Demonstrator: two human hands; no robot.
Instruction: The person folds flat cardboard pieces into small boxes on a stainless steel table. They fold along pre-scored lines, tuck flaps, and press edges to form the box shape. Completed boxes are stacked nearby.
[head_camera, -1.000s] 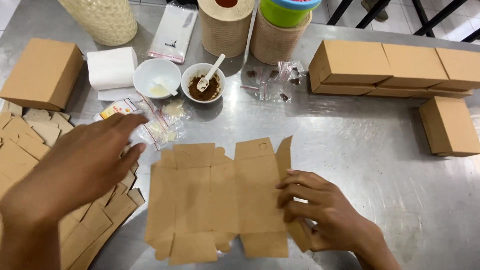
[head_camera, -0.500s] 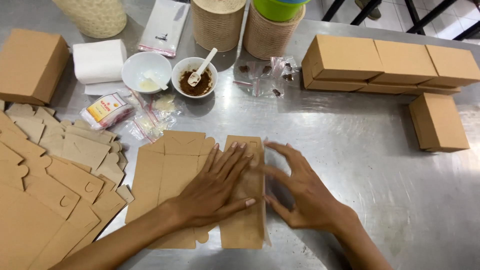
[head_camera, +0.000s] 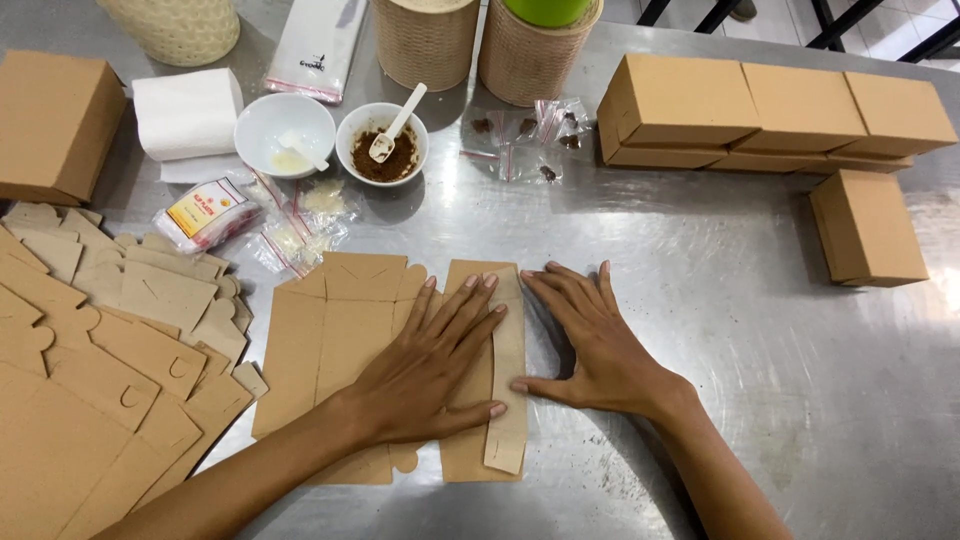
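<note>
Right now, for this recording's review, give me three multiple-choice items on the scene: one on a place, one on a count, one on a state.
1. Where does the left hand lie?
A. on the flat cardboard blank
B. on the tissue roll
C. in a bowl

2. How many white bowls stand on the steel table?
A. one
B. two
C. four

3. The blank's right panel is:
A. torn off
B. rolled up
C. folded over

Answers: 1 A, palm is flat on it; 2 B, one bowl near-empty, one bowl with brown powder; 3 C, it lies doubled beside the right hand.

Steel table (head_camera: 760, 400) is pretty loaded: stack of flat cardboard blanks (head_camera: 90, 370) on the left, folded boxes (head_camera: 780, 110) top right, bowl of brown powder (head_camera: 382, 145) with a scoop, white bowl (head_camera: 285, 135), tissue roll (head_camera: 187, 113), little sachets (head_camera: 525, 140).
</note>
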